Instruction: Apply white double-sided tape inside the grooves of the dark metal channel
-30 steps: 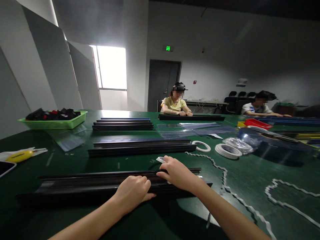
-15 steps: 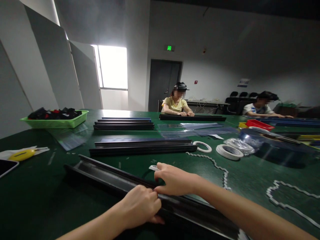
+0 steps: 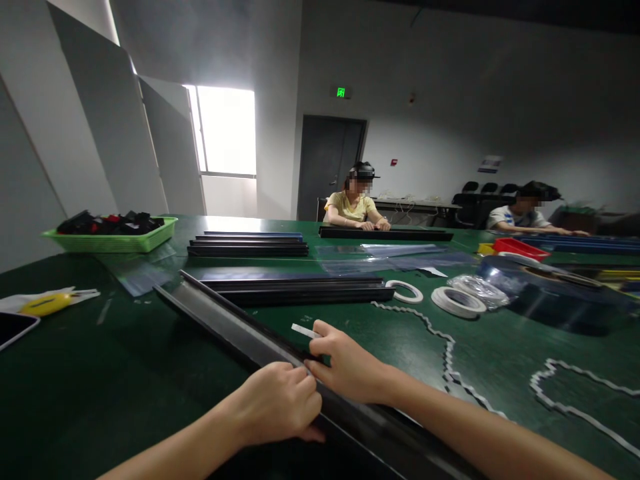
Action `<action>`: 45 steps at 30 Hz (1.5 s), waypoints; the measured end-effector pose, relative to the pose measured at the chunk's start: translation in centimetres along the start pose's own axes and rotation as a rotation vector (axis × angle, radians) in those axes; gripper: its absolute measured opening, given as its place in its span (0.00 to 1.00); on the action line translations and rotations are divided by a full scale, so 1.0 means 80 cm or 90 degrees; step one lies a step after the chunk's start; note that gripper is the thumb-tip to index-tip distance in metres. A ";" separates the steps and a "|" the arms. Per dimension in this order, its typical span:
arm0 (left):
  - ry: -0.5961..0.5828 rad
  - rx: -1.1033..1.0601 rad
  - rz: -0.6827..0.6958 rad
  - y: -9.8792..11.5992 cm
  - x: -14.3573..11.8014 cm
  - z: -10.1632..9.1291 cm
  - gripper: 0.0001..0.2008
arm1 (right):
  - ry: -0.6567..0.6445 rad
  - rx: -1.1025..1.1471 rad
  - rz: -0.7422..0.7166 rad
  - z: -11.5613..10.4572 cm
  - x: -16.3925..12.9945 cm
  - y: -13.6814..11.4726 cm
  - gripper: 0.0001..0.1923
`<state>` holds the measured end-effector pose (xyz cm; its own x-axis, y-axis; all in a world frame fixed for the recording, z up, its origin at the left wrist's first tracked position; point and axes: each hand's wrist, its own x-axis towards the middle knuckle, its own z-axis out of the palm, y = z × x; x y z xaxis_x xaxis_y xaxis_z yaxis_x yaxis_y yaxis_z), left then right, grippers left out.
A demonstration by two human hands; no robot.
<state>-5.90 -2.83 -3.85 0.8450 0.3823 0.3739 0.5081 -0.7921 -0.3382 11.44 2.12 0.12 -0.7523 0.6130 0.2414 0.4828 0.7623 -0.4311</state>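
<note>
A long black channel-shaped profile (image 3: 235,327) lies slantwise before me, its far end at the upper left and its near end running out of view at the lower right. My left hand (image 3: 280,407) is closed round its near wall, thumb low on the outside. Against the opposite wall rests my right hand (image 3: 350,363), fingers curled. A short white strip (image 3: 304,331) juts from between its fingers. Where the fingertips of both hands meet at the channel, the contact is partly hidden. Past the right hand, a white zigzag-folded strip (image 3: 429,325) trails over the green table (image 3: 395,340).
Behind the profile lie more black profiles (image 3: 305,293), white tape rolls (image 3: 457,303) and a large roll of clear film (image 3: 555,293). A green basket (image 3: 113,243) with black parts and a yellow-handled tool (image 3: 47,305) are at left. Two people sit across the table.
The profile's far end has swung up and to the right, overlapping the profiles behind. The right hand has shifted slightly down, and more of its white strip shows. The left hand keeps its hold.
</note>
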 end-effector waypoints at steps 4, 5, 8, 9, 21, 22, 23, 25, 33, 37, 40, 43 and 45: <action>0.010 -0.003 -0.009 -0.003 0.004 -0.005 0.13 | 0.067 -0.007 0.037 0.002 0.007 0.004 0.13; 0.009 -0.012 -0.010 -0.002 0.005 -0.005 0.12 | 0.085 -0.012 0.049 0.004 0.010 0.006 0.13; 0.011 -0.051 0.001 0.004 0.009 -0.004 0.11 | 0.123 -0.022 0.084 0.010 0.020 0.012 0.13; 0.018 -0.061 0.007 0.007 0.010 -0.003 0.13 | 0.134 -0.024 0.096 0.012 0.024 0.014 0.13; 0.072 -0.210 -0.085 0.006 0.004 0.008 0.19 | 0.215 -0.098 0.233 0.028 0.044 0.038 0.14; 0.075 -0.238 -0.108 0.006 0.004 0.007 0.18 | 0.212 -0.104 0.241 0.029 0.044 0.038 0.14; 0.076 -0.270 -0.131 0.006 0.004 0.006 0.16 | 0.208 -0.108 0.247 0.030 0.044 0.039 0.14; 0.075 -0.331 -0.174 0.007 0.005 0.003 0.12 | 0.205 -0.111 0.249 0.029 0.043 0.040 0.14; 0.061 -0.426 -0.235 0.009 0.009 -0.005 0.08 | 0.176 -0.253 -0.032 0.001 0.019 0.061 0.20; 0.058 -0.434 -0.233 0.008 0.009 -0.006 0.07 | 0.066 -0.355 -0.126 0.001 0.007 0.073 0.20; 0.059 -0.436 -0.235 0.008 0.008 -0.005 0.07 | 0.049 -0.352 -0.131 0.010 0.003 0.078 0.17; 0.060 -0.435 -0.233 0.008 0.007 -0.005 0.07 | 0.062 -0.336 -0.126 0.020 -0.001 0.081 0.17; 0.060 -0.432 -0.228 0.007 0.007 -0.005 0.08 | 0.080 -0.330 -0.126 0.025 -0.004 0.084 0.17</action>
<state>-5.22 -3.30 -3.49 0.6148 0.6525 0.4429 0.5085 -0.7573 0.4098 14.07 6.63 -4.61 -0.8066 0.4443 0.3899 0.5193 0.8477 0.1083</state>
